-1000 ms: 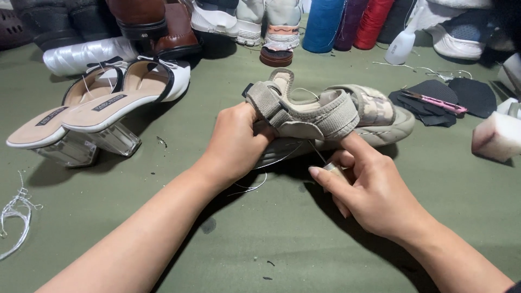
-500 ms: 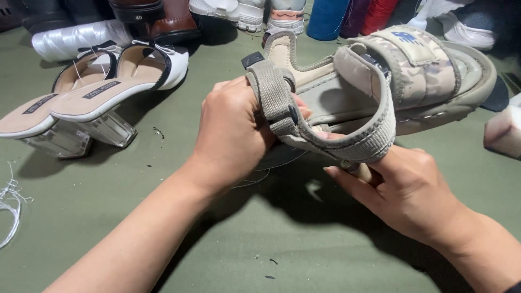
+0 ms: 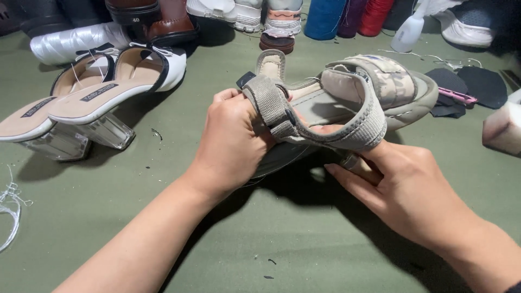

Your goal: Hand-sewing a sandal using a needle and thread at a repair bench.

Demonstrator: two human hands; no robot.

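Observation:
A grey-beige strap sandal (image 3: 347, 95) with a camouflage front band is held up above the green table (image 3: 260, 239). My left hand (image 3: 233, 144) grips its heel end, thumb pressed on the ankle strap. My right hand (image 3: 401, 187) holds the sandal from below at the side of the sole, fingers tucked under the woven strap. The underside of the sole is hidden from me.
A pair of white heeled mules (image 3: 92, 100) with clear block heels stands at the left. Boots, sneakers and thread spools (image 3: 347, 16) line the back edge. Dark sole pieces and a pink tool (image 3: 456, 96) lie at the right, a white block (image 3: 502, 127) beyond, wire (image 3: 11, 209) at far left.
Both hands lifted the sandal off the table and tilted it toward me. My right hand moved from beside the sandal to gripping it from under the sole.

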